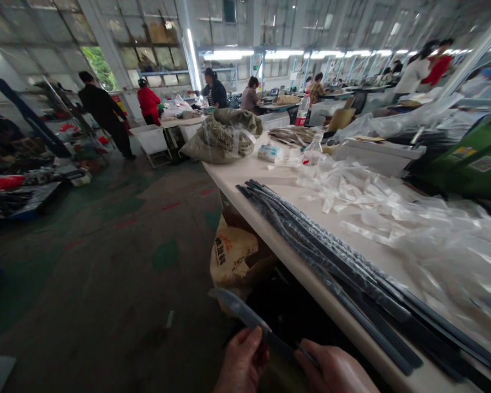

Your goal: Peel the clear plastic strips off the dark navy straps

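Note:
At the table's near edge, a dark strip [241,310] with a rounded, bent tip, its end looking filmy and translucent, sticks out up and to the left. My left hand [243,360] pinches it between thumb and fingers. Lower down the same strip, my right hand [335,365] is closed, and a thin dark edge shows at its fingertips; I cannot make out what that is. Beside the hands, a bundle of long dark strips [311,245], partly in clear film, lies along the table [233,174].
Crumpled clear plastic film [442,245] heaps on the table's right. Farther back are a stuffed sack [225,134], a tissue pack [270,153] and plastic bottles [303,109]. A torn paper bag [233,254] stands below the table edge. Several people work in the background.

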A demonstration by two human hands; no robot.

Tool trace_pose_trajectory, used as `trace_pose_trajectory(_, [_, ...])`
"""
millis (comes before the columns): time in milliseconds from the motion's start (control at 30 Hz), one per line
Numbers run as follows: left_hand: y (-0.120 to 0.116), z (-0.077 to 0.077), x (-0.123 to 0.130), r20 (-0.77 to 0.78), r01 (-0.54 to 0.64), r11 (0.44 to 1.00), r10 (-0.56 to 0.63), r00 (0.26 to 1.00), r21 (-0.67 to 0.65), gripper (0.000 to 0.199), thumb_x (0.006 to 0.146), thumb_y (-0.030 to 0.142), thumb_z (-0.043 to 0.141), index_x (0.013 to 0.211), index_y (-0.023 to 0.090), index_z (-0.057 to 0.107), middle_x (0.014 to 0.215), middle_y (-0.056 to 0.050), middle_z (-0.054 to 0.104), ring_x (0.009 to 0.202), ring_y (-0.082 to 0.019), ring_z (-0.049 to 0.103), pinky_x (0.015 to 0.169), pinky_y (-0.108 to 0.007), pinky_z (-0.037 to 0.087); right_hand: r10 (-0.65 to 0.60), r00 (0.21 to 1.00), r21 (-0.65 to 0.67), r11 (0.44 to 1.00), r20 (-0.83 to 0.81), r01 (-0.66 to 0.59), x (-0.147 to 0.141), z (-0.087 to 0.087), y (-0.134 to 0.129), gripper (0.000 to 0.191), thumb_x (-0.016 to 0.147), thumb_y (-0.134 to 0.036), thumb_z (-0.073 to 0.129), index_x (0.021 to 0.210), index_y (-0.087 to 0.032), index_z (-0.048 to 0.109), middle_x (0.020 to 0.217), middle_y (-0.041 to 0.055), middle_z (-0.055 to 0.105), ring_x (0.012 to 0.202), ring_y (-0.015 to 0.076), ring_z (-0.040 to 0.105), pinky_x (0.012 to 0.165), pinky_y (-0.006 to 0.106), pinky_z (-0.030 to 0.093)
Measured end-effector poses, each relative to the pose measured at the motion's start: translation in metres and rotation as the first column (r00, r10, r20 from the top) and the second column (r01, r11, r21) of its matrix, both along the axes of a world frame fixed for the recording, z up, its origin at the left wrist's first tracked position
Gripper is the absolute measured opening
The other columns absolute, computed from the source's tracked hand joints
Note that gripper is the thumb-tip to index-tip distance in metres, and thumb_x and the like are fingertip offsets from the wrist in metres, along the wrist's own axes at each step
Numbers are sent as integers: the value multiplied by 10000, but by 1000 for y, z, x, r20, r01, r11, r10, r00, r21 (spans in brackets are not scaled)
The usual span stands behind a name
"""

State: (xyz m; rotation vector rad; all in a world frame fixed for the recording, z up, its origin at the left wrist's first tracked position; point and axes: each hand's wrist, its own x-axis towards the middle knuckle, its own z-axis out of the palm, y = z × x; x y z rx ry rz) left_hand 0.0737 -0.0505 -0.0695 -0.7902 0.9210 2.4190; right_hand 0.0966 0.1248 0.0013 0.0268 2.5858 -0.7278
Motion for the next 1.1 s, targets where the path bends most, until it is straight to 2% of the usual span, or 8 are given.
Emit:
trace_pose_trajectory(133, [7, 8, -1, -78, 7, 1000, -6, 997, 18, 463, 491, 381, 945, 786, 77, 760, 734, -103, 742, 649, -153, 666, 603, -207, 519, -12, 1000, -22, 1000, -16, 12, -11, -3, -11, 387, 959, -408, 314, 760, -227, 592, 758, 57, 714, 679, 194, 650, 613, 260, 404])
trace_pose_trajectory(300, [-5, 11, -11, 50, -135, 990, 137, 989, -34, 426, 424, 299, 972, 757, 141, 758, 811, -65, 753, 688, -124, 657, 598, -182, 513, -8, 1000, 17, 1000, 24, 7, 5, -6, 19, 386, 969, -431, 314, 765, -239, 578, 711, 40, 706, 634, 189, 648, 563, 256, 376])
trace_pose_trajectory(500, [12, 17, 0, -73, 190, 978, -184, 980, 90, 352, 593, 330, 905, 788, 86, 743, 743, -86, 721, 680, -151, 653, 656, -225, 514, -17, 997, 32, 999, -71, 20, -9, 0, -6, 373, 968, -402, 360, 755, -221, 608, 674, 39, 673, 613, 186, 615, 569, 265, 373])
trace_pose_trajectory(600, [4, 23, -5, -24, 156, 986, -155, 988, 58, 337, 594, 308, 905, 808, 109, 737, 751, -59, 718, 672, -139, 651, 627, -215, 516, -184, 971, -195, 969, -154, 153, -15, 3, 7, 440, 964, -507, 367, 815, -211, 655, 736, 40, 684, 681, 188, 629, 613, 260, 435])
trace_pose_trajectory(733, [-18, 28, -16, 99, 44, 999, -43, 994, -7, 297, 573, 230, 913, 781, 133, 725, 646, -5, 673, 568, -120, 624, 509, -202, 504, -522, 811, -408, 823, -264, 396, 1, -6, 53, 499, 936, -599, 406, 1015, -195, 689, 823, 54, 688, 604, 163, 620, 550, 244, 490])
trace_pose_trajectory(800, [-24, 30, -18, 128, 33, 999, -31, 991, -14, 243, 621, 184, 881, 795, 120, 724, 649, -13, 679, 543, -113, 618, 489, -199, 507, -480, 771, -393, 861, -418, 323, 13, -11, 61, 382, 921, -520, 515, 1043, -213, 705, 843, 55, 696, 677, 173, 655, 628, 242, 527])
trace_pose_trajectory(900, [-24, 28, -16, 131, 83, 996, -80, 988, -13, 175, 715, 164, 812, 852, 102, 724, 657, -26, 686, 528, -109, 620, 483, -197, 511, -209, 762, -332, 943, -613, -8, 28, -9, 46, 294, 904, -326, 609, 1186, -274, 670, 1045, 71, 715, 914, 191, 689, 781, 236, 534])
trace_pose_trajectory(1100, [-16, 20, -8, 131, 157, 987, -162, 978, 43, 177, 727, 199, 809, 850, 113, 715, 635, -20, 677, 527, -106, 609, 490, -196, 489, 247, 688, -133, 883, -683, -449, 27, 28, 11, 352, 910, -367, 602, 1257, -311, 612, 1293, 98, 647, 877, 200, 707, 746, 270, 528])
